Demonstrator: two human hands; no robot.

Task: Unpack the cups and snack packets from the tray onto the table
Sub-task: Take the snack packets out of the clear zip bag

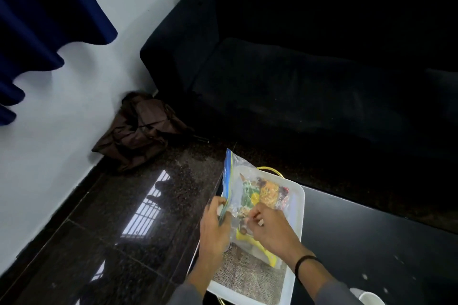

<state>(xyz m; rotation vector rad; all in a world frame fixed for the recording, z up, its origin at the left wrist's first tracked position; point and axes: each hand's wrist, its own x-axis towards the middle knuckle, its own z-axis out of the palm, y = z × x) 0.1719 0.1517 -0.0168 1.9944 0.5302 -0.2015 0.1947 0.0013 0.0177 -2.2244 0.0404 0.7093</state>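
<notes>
A white rectangular tray with gold handles rests on the left end of a glossy black table. Over it both hands hold a clear zip bag with a blue seal strip. Inside the bag are snack packets: a green one, an orange and red one and a yellow one. My left hand pinches the bag's sealed edge. My right hand grips the bag's opposite side. A woven burlap mat lies in the tray's near half. A white cup stands at the table's near edge.
A black sofa fills the far side behind the table. A brown bag slumps on the dark polished floor against the white wall. A blue curtain hangs at the upper left.
</notes>
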